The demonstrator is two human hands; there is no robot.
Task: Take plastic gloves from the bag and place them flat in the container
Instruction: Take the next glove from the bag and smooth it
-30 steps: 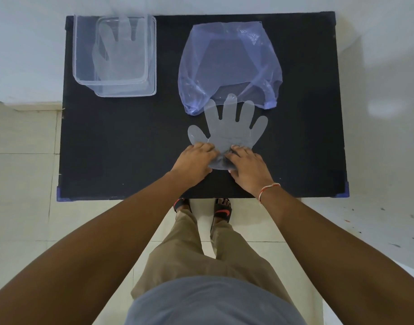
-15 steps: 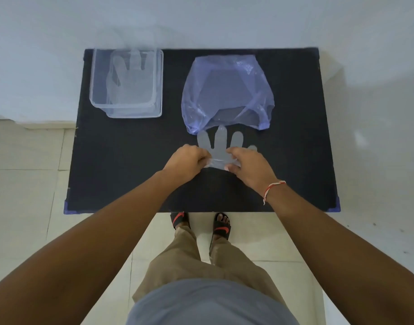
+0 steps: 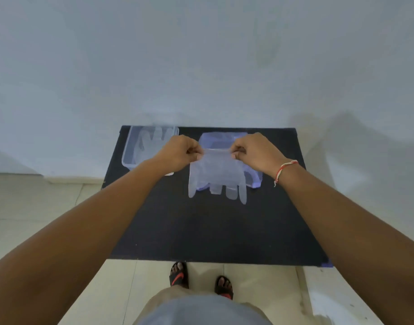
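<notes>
A clear plastic glove (image 3: 216,174) hangs in the air above the black table (image 3: 213,228), cuff up and fingers pointing down. My left hand (image 3: 177,152) pinches the cuff's left corner and my right hand (image 3: 255,151) pinches its right corner. Behind the glove lies the pale blue plastic bag (image 3: 254,179), mostly hidden by the glove and my right hand. The clear container (image 3: 131,148) stands at the table's back left corner with a glove (image 3: 149,143) lying flat inside; my left hand covers its right side.
A pale wall rises directly behind the table. Tiled floor shows to the left and in front, with my sandalled feet (image 3: 201,280) at the table's near edge. A white ledge (image 3: 337,299) sits low on the right.
Both hands lifted the glove off the table and raised it, so it now hangs fingers down. The camera tilted up, showing more wall.
</notes>
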